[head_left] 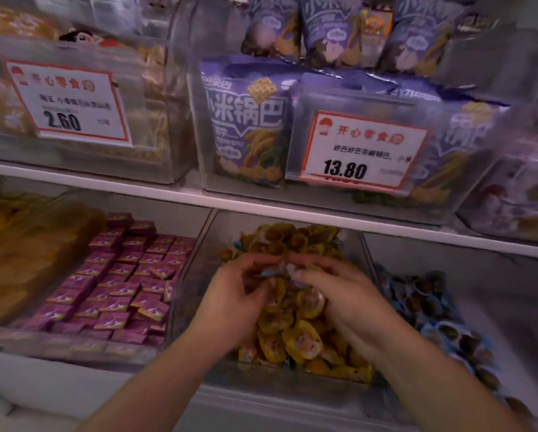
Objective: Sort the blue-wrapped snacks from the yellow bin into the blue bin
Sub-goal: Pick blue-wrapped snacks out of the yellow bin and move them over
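Observation:
A clear bin (199,263) on the lower shelf holds a heap of yellow-wrapped snacks (292,335). Both my hands are down in that heap. My left hand (233,294) has its fingers curled and pinches a small blue-wrapped snack (269,271) at its fingertips. My right hand (333,291) meets it from the right, its curled fingers on the same blue wrapper. To the right stands another clear bin (467,266) with blue-wrapped snacks (423,310) in it. Motion blur softens the whole picture.
A bin of purple square packets (121,275) sits left of the yellow heap. The white shelf edge (292,213) runs just above the bins. On the upper shelf stand purple snack bags (249,120) and price tags (361,151).

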A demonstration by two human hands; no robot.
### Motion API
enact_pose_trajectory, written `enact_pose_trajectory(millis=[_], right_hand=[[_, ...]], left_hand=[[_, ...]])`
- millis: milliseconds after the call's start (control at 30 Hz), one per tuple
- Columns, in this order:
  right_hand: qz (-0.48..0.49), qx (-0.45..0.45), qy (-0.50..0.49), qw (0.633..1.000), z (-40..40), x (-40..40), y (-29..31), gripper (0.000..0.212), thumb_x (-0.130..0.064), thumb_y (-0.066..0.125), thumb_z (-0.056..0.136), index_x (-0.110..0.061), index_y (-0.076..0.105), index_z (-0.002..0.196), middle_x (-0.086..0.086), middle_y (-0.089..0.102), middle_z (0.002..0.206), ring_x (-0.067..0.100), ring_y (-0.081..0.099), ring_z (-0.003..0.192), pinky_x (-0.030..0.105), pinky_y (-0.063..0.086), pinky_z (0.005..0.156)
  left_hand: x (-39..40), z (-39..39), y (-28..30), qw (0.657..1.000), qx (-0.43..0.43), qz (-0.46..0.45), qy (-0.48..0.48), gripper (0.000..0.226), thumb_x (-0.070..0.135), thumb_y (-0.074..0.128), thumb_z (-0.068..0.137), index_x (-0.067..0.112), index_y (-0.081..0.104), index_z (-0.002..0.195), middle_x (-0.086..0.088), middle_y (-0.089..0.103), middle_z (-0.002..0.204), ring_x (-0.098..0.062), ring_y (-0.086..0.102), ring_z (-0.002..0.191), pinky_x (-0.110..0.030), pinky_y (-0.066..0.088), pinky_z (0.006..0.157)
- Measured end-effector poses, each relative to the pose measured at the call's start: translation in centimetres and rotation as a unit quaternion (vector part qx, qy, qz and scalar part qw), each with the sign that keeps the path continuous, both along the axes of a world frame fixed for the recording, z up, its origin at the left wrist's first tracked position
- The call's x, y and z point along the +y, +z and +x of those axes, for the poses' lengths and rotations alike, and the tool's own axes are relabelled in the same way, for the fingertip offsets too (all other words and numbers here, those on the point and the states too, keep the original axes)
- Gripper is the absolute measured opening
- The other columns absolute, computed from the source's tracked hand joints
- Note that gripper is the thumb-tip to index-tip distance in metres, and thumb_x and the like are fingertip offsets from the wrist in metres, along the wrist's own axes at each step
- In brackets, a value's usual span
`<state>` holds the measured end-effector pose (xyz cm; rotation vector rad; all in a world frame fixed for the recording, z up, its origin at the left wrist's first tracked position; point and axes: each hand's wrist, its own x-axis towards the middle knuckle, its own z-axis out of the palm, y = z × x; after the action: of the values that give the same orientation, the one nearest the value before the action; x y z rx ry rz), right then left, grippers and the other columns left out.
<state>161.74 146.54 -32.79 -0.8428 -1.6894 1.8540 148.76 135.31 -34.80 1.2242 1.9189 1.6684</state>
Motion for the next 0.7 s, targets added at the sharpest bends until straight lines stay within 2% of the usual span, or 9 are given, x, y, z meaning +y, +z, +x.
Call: enact_pose_trajectory(millis=[67,167,233,300,333,400,467,567,700], right_hand=[[0.012,-0.002,-0.004,1.0,0.3,0.8,0.2,0.044,-0.035,0.081,0.063,-0.028,0.076,0.106,0.003,0.075,0.109,0.022,0.07,0.104,0.044,0.052,0.099],[0.007,0.009,0.01,1.0,0.6,1.3,0.7,0.064,-0.05,0.081,0.053,-0.034,0.072,0.115,-0.006,0.07,0.122,0.013,0.064,0.116,0.039,0.048,0.103],[0.038,-0.006,0.018,0.999,0.5,1.3,1.3,0.047,-0.049,0.079,0.062,-0.037,0.075,0.108,-0.016,0.073,0.11,-0.001,0.065,0.105,0.02,0.05,0.094],[0.16,-0.037,-0.017,0.986,0.4,1.4,1.8,0.015,-0.029,0.074,0.081,-0.035,0.075,0.095,-0.02,0.073,0.081,-0.014,0.064,0.08,0.002,0.046,0.07],[0.227,-0.046,-0.028,0.972,0.3,1.5,1.7,0.021,-0.017,0.069,0.087,-0.035,0.072,0.098,-0.022,0.069,0.076,-0.016,0.063,0.074,0.0,0.043,0.063],[0.264,-0.048,-0.029,0.963,0.3,1.0,1.7,0.026,-0.005,0.066,0.089,-0.024,0.071,0.106,-0.022,0.068,0.082,-0.017,0.063,0.074,0.001,0.044,0.063],[0.243,-0.021,-0.014,0.97,0.4,0.2,1.6,0.025,-0.002,0.068,0.089,-0.015,0.072,0.11,-0.015,0.074,0.086,-0.007,0.069,0.081,0.008,0.051,0.067],[0.249,0.029,0.005,0.968,0.0,-1.3,1.2,0.028,-0.002,0.069,0.089,-0.023,0.072,0.107,-0.011,0.077,0.091,0.012,0.074,0.084,0.025,0.061,0.066],[0.271,0.088,0.001,0.959,-1.0,-2.8,1.1,0.035,-0.001,0.075,0.083,-0.026,0.071,0.107,-0.009,0.075,0.097,0.009,0.072,0.091,0.02,0.056,0.077]], left_hand=[[0.2,-0.3,-0.2,1.0,-0.011,-0.003,0.01,0.032,-0.004,0.068,0.086,0.019,0.072,0.108,0.016,0.074,0.095,0.002,0.069,0.088,-0.011,0.05,0.074],[0.5,-0.5,-0.2,0.999,-0.045,0.005,0.016,0.027,0.0,0.068,0.088,0.019,0.072,0.106,0.011,0.075,0.091,0.001,0.069,0.086,-0.01,0.049,0.072],[0.6,-0.5,0.0,0.997,-0.066,0.02,0.019,0.022,0.005,0.068,0.09,0.024,0.072,0.102,0.01,0.076,0.091,-0.002,0.07,0.084,-0.013,0.051,0.07],[0.6,-0.5,0.2,0.997,-0.066,0.021,0.028,0.018,0.013,0.068,0.092,0.03,0.072,0.098,0.009,0.076,0.091,-0.006,0.071,0.084,-0.018,0.055,0.071],[0.6,-0.5,0.2,0.998,-0.061,0.017,0.028,0.017,0.016,0.067,0.093,0.032,0.071,0.098,0.009,0.076,0.091,-0.007,0.071,0.085,-0.02,0.056,0.072],[0.4,-0.2,0.2,0.999,-0.05,0.013,0.016,0.017,0.018,0.066,0.094,0.033,0.07,0.1,0.012,0.075,0.092,-0.005,0.071,0.088,-0.018,0.054,0.073],[0.1,0.1,0.2,0.999,-0.045,0.015,0.01,0.015,0.021,0.063,0.095,0.033,0.069,0.102,0.015,0.074,0.093,-0.002,0.07,0.089,-0.015,0.053,0.074],[-0.5,0.3,0.7,0.998,-0.045,0.03,0.021,0.013,0.026,0.057,0.099,0.033,0.067,0.103,0.019,0.073,0.092,0.003,0.067,0.086,-0.009,0.048,0.07],[-1.3,0.3,1.7,0.995,-0.059,0.059,0.051,0.014,0.024,0.053,0.101,0.028,0.067,0.099,0.017,0.072,0.087,0.004,0.066,0.08,-0.01,0.047,0.066]])
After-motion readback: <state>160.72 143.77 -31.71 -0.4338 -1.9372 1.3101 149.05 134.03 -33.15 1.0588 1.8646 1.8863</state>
